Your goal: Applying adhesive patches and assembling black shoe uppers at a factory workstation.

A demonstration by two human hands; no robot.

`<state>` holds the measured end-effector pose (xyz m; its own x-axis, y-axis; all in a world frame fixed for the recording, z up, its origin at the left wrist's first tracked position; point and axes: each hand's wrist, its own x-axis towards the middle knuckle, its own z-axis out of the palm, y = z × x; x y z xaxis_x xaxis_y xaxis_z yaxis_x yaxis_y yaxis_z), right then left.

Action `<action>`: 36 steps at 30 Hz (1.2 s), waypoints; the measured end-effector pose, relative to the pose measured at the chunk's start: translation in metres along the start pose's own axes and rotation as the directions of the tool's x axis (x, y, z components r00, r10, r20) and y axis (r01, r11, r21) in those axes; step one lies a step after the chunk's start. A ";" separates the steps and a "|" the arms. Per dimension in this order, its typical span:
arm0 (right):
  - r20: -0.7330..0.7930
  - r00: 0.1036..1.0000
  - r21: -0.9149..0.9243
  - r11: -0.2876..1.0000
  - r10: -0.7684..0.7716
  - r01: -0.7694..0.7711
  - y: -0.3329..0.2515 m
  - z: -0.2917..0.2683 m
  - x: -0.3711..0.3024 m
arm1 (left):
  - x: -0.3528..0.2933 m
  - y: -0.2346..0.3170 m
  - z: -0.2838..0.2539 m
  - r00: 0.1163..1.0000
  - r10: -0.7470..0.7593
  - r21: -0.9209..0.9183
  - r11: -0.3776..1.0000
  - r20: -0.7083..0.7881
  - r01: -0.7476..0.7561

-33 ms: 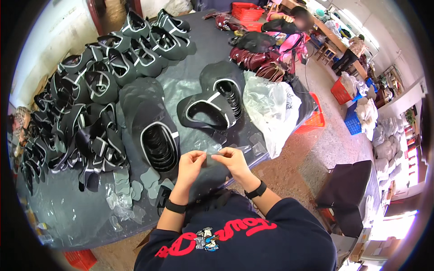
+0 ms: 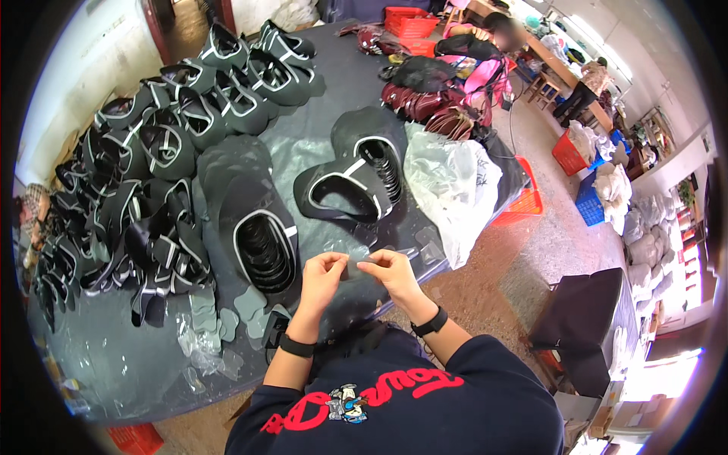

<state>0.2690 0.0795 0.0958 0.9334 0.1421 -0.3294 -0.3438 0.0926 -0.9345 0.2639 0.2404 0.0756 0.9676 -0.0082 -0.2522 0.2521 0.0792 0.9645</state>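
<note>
At the table's near edge, my left hand [image 2: 322, 277] and my right hand [image 2: 392, 273] are close together, thumbs pinched against index fingers. A small see-through plastic piece [image 2: 355, 268] spans the gap between the fingertips; its outline is faint. Just beyond my left hand lies a long overlapping stack of black shoe uppers [image 2: 241, 199] with pale trim around the openings. A second, shorter stack [image 2: 365, 125] lies farther off, with one upper [image 2: 311, 189] resting across its near end. Grey flat cut pieces [image 2: 250, 303] and loose clear plastic pieces [image 2: 199, 341] are left of my left wrist.
Many more black uppers [image 2: 168, 144] cover the table's left side. A white plastic bag [image 2: 453, 182] lies at the right edge, above a red basket [image 2: 523, 199]. Dark red pieces [image 2: 425, 102] are heaped at the far end, near a person [image 2: 485, 42]. A dark box-shaped thing [image 2: 578, 322] stands right.
The whole scene has shifted very slightly to the left in view. My hands keep nearly the same pinching pose, and the plastic piece between them looks fainter.
</note>
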 end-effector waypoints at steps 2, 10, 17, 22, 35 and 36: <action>-0.016 1.000 0.042 0.999 0.008 -0.007 -0.009 -0.014 -0.005 | 0.024 -0.004 0.019 0.997 0.069 -0.048 0.996 -0.031 -0.071; -0.070 0.974 0.163 0.961 -0.214 0.223 -0.004 -0.047 -0.018 | 0.091 -0.010 0.079 0.886 0.463 0.787 0.540 0.019 -0.299; -0.222 0.763 -0.464 0.754 -0.608 0.466 -0.028 -0.056 -0.016 | 0.055 0.048 0.053 0.921 0.371 0.374 0.876 -0.121 -0.304; -0.161 0.889 0.082 0.892 -0.428 0.444 -0.085 -0.023 -0.017 | 0.025 0.067 0.017 0.948 0.315 -0.500 0.814 -0.046 -0.295; 0.273 0.912 0.100 0.952 -0.307 0.291 -0.127 0.039 -0.010 | -0.040 0.097 -0.019 0.988 0.123 -0.699 0.715 0.094 -0.023; 0.320 0.888 0.035 0.940 -0.331 0.338 -0.125 0.036 -0.007 | -0.042 0.096 -0.020 0.987 0.149 -0.663 0.746 0.065 -0.069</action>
<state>0.3017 0.1021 0.2199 0.9097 0.4108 0.0602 -0.0113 0.1694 -0.9855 0.2475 0.2683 0.1774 0.9931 -0.0610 -0.1004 0.1134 0.7201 0.6846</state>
